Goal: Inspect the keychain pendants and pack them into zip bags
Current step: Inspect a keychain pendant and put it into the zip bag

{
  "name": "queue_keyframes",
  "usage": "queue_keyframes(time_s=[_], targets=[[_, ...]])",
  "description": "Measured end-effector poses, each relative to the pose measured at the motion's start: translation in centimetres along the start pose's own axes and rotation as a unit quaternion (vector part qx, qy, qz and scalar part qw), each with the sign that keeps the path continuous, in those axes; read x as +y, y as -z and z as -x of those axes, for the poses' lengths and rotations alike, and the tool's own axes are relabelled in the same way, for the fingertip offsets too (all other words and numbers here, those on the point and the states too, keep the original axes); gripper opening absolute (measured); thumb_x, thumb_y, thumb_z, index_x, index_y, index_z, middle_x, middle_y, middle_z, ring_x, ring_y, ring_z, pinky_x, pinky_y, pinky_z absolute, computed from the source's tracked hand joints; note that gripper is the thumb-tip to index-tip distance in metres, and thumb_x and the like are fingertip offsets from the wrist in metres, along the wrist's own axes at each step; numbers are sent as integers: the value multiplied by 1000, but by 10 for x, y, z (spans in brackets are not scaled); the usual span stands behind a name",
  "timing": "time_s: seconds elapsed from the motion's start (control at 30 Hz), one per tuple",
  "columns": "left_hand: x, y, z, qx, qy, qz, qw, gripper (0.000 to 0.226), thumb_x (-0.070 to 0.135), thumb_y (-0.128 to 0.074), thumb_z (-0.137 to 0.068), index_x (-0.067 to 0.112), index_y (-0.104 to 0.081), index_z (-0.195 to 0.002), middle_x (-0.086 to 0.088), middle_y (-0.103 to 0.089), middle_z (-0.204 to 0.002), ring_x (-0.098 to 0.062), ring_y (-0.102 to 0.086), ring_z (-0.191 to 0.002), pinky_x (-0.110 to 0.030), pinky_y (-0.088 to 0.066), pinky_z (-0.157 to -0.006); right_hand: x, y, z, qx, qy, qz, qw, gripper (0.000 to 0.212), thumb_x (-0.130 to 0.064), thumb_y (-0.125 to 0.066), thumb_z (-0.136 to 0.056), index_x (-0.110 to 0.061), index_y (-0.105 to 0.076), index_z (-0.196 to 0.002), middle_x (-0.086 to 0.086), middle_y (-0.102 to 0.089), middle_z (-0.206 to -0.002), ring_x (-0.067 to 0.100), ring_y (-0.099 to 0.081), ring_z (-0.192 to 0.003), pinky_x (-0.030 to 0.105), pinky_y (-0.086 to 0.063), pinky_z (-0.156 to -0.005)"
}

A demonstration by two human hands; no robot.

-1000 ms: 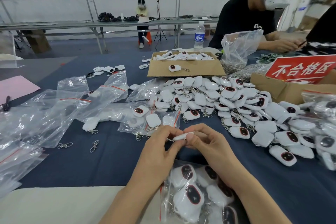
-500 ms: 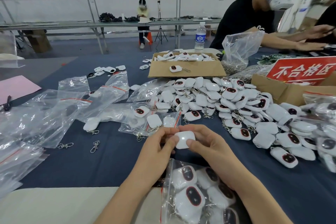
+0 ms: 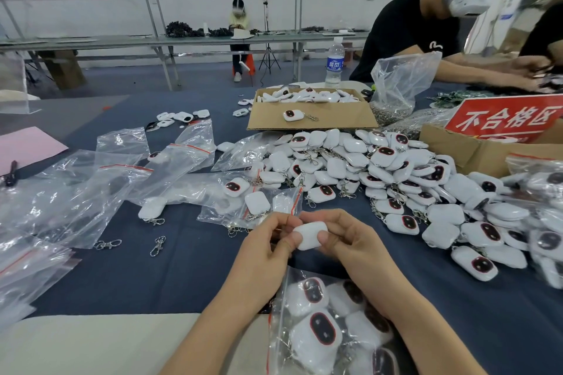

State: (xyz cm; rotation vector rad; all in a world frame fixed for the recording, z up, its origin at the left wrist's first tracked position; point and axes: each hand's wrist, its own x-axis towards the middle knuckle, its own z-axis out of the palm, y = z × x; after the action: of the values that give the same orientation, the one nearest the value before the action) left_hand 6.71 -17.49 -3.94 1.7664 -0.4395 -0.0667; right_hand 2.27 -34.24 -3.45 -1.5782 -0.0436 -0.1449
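Head view is showing empty zip bags (image 3: 91, 186) lying well left of the fingers. The left hand (image 3: 268, 240) is pinching the left end of a white pendant (image 3: 309, 234), which is hovering just beyond a filled zip bag (image 3: 320, 332). The right hand (image 3: 350, 240) is pinching the pendant's right end between thumb and curled fingers. Right of the fingers, a pendant pile (image 3: 396, 179) is spreading across the table.

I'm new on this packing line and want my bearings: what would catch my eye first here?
The heap of white pendants sprawling over the table's middle and right draws the eye first. In front of it, the left hand and right hand pinch a single pendant between them, above a filled zip bag. At the right edge a red sign rises from a cardboard box.
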Motion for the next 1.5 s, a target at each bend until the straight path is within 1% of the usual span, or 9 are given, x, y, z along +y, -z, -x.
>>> queue_keyframes(time_s=[0.1, 0.2, 0.27, 0.43, 0.6, 0.83, 0.97, 1.03, 1.5], targets=[[0, 0, 0, -3, 8, 34, 999, 18, 5, -62, -97, 23, -64, -100, 5, -71, -91, -15, -67, -88, -37, -54, -91, 0, 1, -1, 39, 6, -40, 998, 21, -30, -74, -85, -35, -74, -105, -5, -75, -115, 14, -70, -111, 26, -57, -92], [0, 0, 0, -21, 8, 24, 999, 19, 2, -63, -96, 21, -62, -98, 16, -68, -82, -6, -63, -85, -27, -50, -87, 2, 2, -2, 61, -1, -60, 996, 24, -38, -78, -76, -26, -78, -97, -1, -78, -109, 16, -72, -106, 24, -56, -92], [-1, 0, 0, -28, 8, 16, 999, 18, 2, -63, -95, 19, -61, -99, 19, -67, -81, -2, -62, -85, -22, -47, -84, 3, 2, -2, 62, -1, -59, 996, 25, -36, -78, -75, -22, -78, -96, 0, -78, -108, 15, -72, -105, 22, -56, -91], [-3, 1, 0, -23, 12, 5, 1000, 19, 4, -64, -95, 22, -62, -99, 15, -67, -82, -6, -61, -85, -30, -49, -86, 1, 1, -1, 67, 4, -73, 995, 19, -34, -79, -72, -20, -78, -85, -1, -77, -110, 14, -73, -103, 17, -54, -85], [0, -1, 2, -20, -13, 11, 1000, 31, 6, -63, -97, 37, -59, -92, 13, -67, -88, -4, -61, -84, -17, -46, -80, 0, 1, -2, 77, -13, -122, 989, 22, -32, -77, -75, -19, -78, -92, 7, -77, -107, 21, -74, -102, 23, -59, -79], [4, -3, 5, -37, -79, -61, 994, 31, 1, -71, -88, 32, -64, -84, 22, -62, -113, -1, -60, -109, -10, -41, -87, -1, 3, -3, 15, -45, -178, 983, 32, -35, -79, -78, -23, -78, -107, 8, -75, -116, 17, -71, -110, 17, -53, -86], [4, -3, 5, -11, -58, -33, 998, 29, 9, -73, -89, 33, -62, -101, 17, -64, -111, -7, -63, -96, -22, -50, -85, -1, 5, -2, -12, -32, -201, 979, 36, -14, -69, -84, -14, -70, -120, 10, -72, -123, 21, -70, -113, 20, -55, -87], [5, -2, 4, -15, -27, -16, 999, 32, 15, -74, -90, 37, -62, -110, 18, -70, -106, -6, -65, -95, -19, -51, -84, -1, 6, -2, -12, -38, -230, 972, 47, -7, -65, -82, -10, -62, -129, 11, -72, -123, 21, -71, -111, 21, -56, -85], [5, 2, 3, -29, -37, -47, 998, 30, 18, -63, -98, 32, -66, -125, 23, -72, -91, 6, -64, -88, -7, -43, -78, -3, 7, -4, 7, -45, -227, 973, 49, -11, -69, -78, -12, -63, -126, 13, -75, -116, 21, -74, -102, 20, -58, -77]])
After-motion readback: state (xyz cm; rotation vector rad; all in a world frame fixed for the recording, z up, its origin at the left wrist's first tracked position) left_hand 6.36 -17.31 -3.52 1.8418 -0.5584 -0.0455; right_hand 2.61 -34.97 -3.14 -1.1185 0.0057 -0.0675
